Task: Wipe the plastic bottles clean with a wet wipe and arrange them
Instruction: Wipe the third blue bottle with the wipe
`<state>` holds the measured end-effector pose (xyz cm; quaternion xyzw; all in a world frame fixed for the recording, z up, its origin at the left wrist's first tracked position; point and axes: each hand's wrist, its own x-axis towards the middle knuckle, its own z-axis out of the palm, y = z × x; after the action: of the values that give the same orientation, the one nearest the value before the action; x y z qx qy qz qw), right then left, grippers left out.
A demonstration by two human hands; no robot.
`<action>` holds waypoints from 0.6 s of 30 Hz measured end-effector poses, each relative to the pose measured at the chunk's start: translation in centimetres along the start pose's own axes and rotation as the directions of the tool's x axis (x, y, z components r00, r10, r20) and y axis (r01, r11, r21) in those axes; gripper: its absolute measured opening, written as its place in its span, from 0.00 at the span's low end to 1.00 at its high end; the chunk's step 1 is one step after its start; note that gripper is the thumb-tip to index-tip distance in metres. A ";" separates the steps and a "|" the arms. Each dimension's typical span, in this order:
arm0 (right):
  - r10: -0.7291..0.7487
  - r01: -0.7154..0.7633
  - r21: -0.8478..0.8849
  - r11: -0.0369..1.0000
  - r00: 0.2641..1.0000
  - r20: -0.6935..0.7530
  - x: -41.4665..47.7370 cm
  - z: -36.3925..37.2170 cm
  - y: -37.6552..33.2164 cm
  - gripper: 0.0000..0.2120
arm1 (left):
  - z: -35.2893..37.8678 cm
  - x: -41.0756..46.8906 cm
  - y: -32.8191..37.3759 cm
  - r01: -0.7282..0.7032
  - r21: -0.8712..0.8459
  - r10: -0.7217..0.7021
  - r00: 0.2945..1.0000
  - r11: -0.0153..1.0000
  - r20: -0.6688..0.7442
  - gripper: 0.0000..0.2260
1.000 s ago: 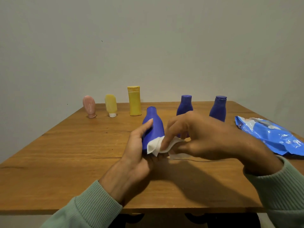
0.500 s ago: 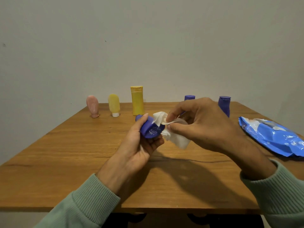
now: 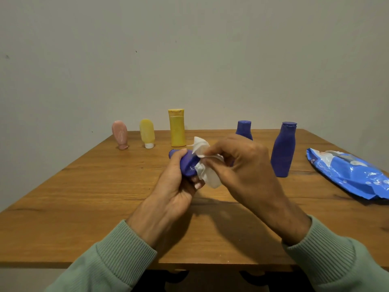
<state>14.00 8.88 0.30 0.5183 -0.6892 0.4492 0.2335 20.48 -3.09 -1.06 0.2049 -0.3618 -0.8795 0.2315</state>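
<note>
The dark blue plastic bottle is at the centre of the frame, lifted off the wooden table and tipped on its side. Your left hand wraps round its body, while your right hand pinches the crumpled white wet wipe against its lower end. The wipe looks bunched, so spread it flatter and roll the bottle under it. Grip firmly, since wet plastic may slip. Two matching blue bottles stand just behind at centre right, and the blue wipe pack lies at the right edge.
</note>
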 end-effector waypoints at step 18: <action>-0.117 0.116 0.014 0.993 0.977 0.178 -0.3 0.9 -0.2 0.11 | -0.7 0.6 0.2 0.097 -0.081 -0.090 0.992 0.992 0.089 0.08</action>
<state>14.39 8.26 -0.32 0.5963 -0.6751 0.3877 0.1960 20.40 -3.93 -1.44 0.1739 -0.3235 -0.9119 0.1830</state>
